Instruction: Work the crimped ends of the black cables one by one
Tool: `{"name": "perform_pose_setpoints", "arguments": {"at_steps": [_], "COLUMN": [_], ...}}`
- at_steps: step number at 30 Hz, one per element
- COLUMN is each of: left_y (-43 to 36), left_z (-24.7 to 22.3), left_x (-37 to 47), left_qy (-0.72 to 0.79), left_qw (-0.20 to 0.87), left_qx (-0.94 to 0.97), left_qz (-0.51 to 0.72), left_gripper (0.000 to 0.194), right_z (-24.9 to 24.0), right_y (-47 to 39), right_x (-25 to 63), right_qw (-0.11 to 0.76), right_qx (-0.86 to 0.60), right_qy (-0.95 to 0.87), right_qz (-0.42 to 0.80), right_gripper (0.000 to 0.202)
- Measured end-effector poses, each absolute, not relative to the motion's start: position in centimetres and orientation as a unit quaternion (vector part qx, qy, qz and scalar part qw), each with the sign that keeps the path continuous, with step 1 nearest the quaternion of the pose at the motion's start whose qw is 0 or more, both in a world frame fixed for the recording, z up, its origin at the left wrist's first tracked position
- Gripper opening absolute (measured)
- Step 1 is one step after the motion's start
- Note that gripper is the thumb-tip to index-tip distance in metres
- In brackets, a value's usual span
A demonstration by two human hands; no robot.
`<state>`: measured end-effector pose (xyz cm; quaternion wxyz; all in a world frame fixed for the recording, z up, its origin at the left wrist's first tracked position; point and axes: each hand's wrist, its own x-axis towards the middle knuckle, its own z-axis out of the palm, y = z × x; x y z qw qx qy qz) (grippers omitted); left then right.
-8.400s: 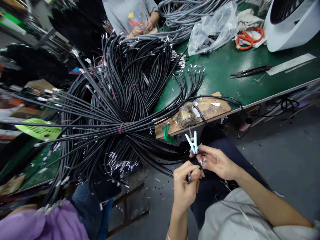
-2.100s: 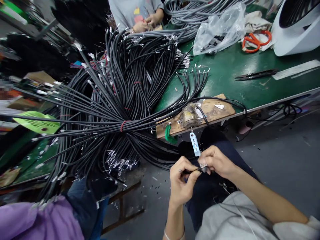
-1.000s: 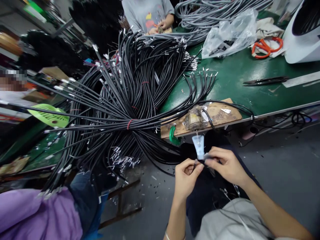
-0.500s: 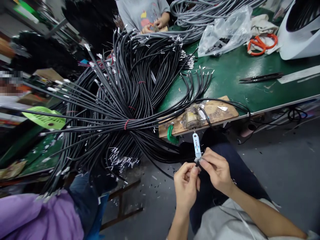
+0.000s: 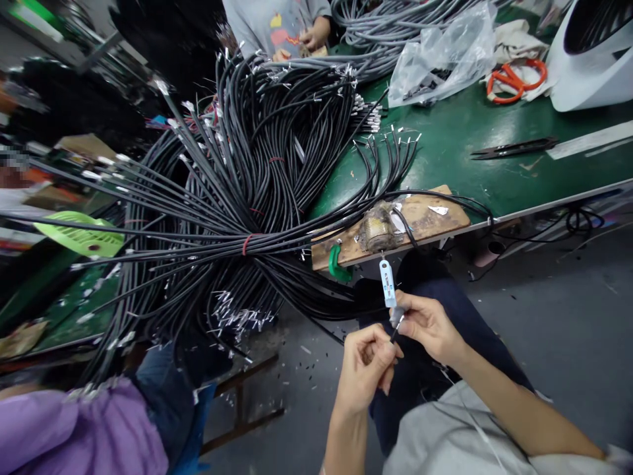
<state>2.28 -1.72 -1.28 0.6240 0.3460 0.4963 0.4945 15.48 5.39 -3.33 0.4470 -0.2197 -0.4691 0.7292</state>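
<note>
My left hand (image 5: 368, 363) is closed in a pinch on a black cable (image 5: 394, 336), just behind its stripped, pale end. At that end my right hand (image 5: 430, 326) is also pinched, with a small grey piece (image 5: 397, 315) at its fingertips that I cannot make out. Just above the fingers, a light blue plastic holder (image 5: 388, 284) hangs from the shaft of a small motor (image 5: 378, 231). That motor is fixed on a worn wooden board (image 5: 430, 214), which a green clamp (image 5: 339, 265) grips at the table edge.
A large bundle of black cables (image 5: 277, 165) with pale ends covers the left of the green table (image 5: 445, 145). Scissors with orange handles (image 5: 517, 82), dark snips (image 5: 514, 148) and a clear plastic bag (image 5: 440, 59) lie at the right. Co-workers sit opposite and at the left.
My left hand has dropped slightly and drawn a little away from my right, baring the cable end between them. The grey piece at my right fingertips shows more.
</note>
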Motion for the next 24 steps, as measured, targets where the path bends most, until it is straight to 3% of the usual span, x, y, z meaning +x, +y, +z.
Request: {"name": "perform_pose_setpoints", "arguments": {"at_steps": [4,9,11,15,18,24], "left_y": [-1.5,-1.0,-0.6,0.1,0.3,0.1], "left_z": [-2.3,-1.7,-1.0,0.1,0.6,1.1], "left_x": [3.4,2.7,2.0,1.2,1.1,1.0], "left_qy": [0.463,0.518,0.539,0.545,0.547,0.528], "left_qw": [0.605,0.582,0.547,0.386,0.264,0.169], "left_qx": [0.339,0.353,0.392,0.544,0.635,0.66], "left_qz": [0.552,0.518,0.506,0.508,0.477,0.507], "left_gripper": [0.042,0.036,0.036,0.024,0.012,0.014], "right_z": [-3.2,-2.7,-2.5,-2.1,-1.6,0.3], "right_y": [3.7,4.0,4.8,6.9,9.0,12.5], "right_x": [14.5,15.2,15.6,16.5,17.4,16.5], "right_qw": [0.433,0.574,0.528,0.306,0.199,0.304], "right_qx": [-0.253,-0.339,-0.314,-0.202,-0.18,-0.288], "right_qy": [-0.384,-0.576,-0.594,-0.504,-0.522,-0.54], "right_qz": [0.775,0.474,0.52,0.782,0.81,0.73], "right_gripper": [0.025,0.012,0.016,0.034,0.037,0.047]}}
